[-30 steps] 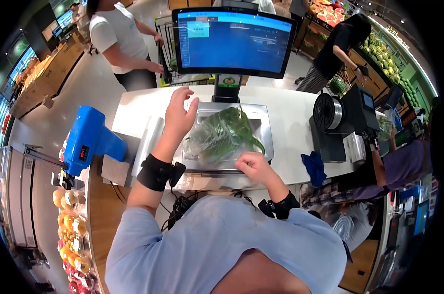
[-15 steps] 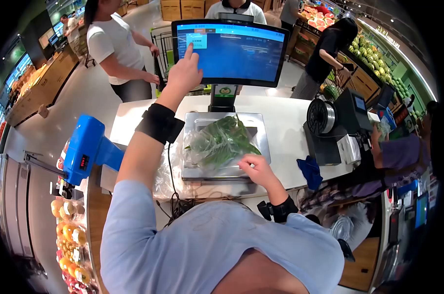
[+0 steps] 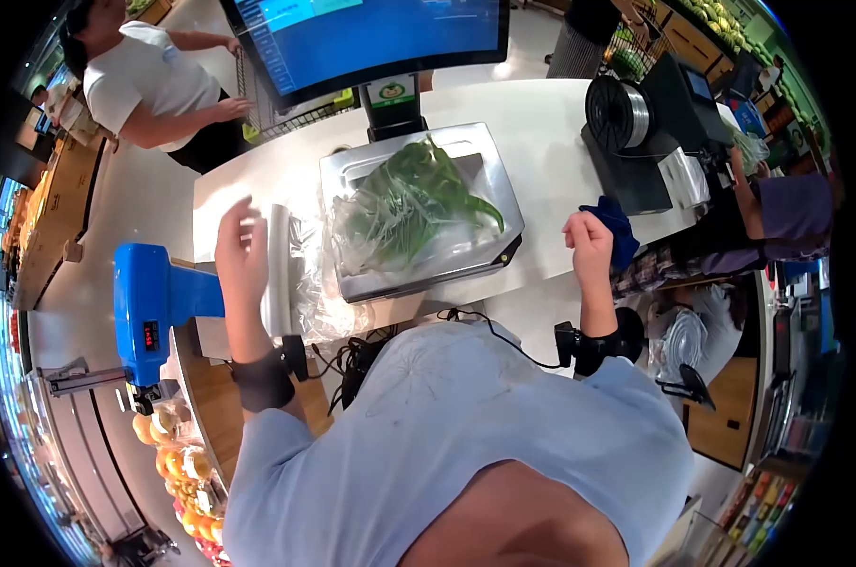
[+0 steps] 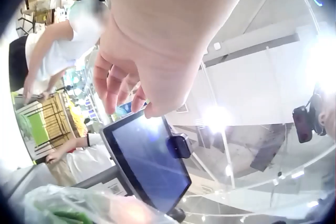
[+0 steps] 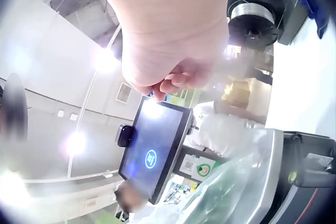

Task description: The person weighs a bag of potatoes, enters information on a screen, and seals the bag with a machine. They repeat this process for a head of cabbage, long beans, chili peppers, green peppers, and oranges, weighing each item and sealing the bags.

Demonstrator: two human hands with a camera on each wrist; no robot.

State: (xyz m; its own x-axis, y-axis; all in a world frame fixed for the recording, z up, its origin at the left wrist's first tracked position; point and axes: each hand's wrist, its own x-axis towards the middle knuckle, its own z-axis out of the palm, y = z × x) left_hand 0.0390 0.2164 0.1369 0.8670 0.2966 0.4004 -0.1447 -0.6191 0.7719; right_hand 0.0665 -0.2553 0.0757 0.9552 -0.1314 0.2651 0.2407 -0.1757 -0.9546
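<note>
A clear plastic bag of long green peppers (image 3: 414, 203) lies on the steel plate of a weighing scale (image 3: 489, 156). My left hand (image 3: 241, 255) is left of the scale, over the plastic bag roll (image 3: 276, 269), fingers loosely bent and holding nothing. In the left wrist view the left hand (image 4: 147, 71) has its fingertips apart. To the scale's right, my right hand (image 3: 589, 238) hangs with fingers loosely curled, overlapping a dark blue cloth (image 3: 619, 222) in the head view. No object shows in the right hand (image 5: 178, 71) in the right wrist view.
Behind the scale rises a touch screen (image 3: 381, 42) on a post. A blue device (image 3: 145, 312) stands at the left, with packed fruit (image 3: 187, 472) below it. On the right is a black machine with a spool (image 3: 626, 111). A person in white (image 3: 154, 85) stands across the counter (image 3: 551, 123).
My left hand touched the screen half a second ago and has come back down to the left. The right hand has moved right, away from the scale. The head view has tilted down.
</note>
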